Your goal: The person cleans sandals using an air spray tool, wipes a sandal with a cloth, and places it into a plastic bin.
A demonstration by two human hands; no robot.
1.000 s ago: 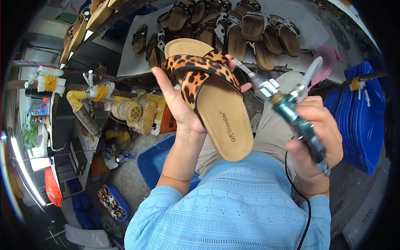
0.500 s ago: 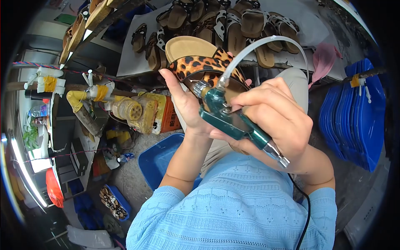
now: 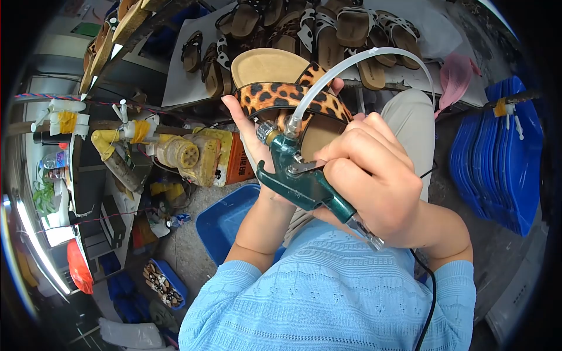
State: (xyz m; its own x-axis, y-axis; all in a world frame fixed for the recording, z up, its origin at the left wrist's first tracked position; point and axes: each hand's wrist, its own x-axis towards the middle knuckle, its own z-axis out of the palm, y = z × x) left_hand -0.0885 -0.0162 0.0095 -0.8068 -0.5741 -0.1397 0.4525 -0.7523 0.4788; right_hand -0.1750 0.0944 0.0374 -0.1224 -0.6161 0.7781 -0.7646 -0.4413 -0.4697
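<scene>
A leopard-print sandal with a tan footbed rests in my left hand, whose thumb shows along the left side and a fingertip at the far right side. My right hand is wrapped round a dark green spray gun with metal fittings, a finger at its small metal lever. The gun lies across in front of the sandal and hides part of it and of my left palm. From a fitting on its top a clear tube arches up and to the right. The nozzle end sits close to the leopard straps.
Many sandals with spotted straps lie on a paper-covered bench ahead. Stacked blue trays stand at the right, beside a pink bag. A blue basin is below left, near a stained yellow container.
The spray gun and my right hand have moved left and slightly down. More of the sandal's straps and footbed shows now. The left hand still supports the sandal.
</scene>
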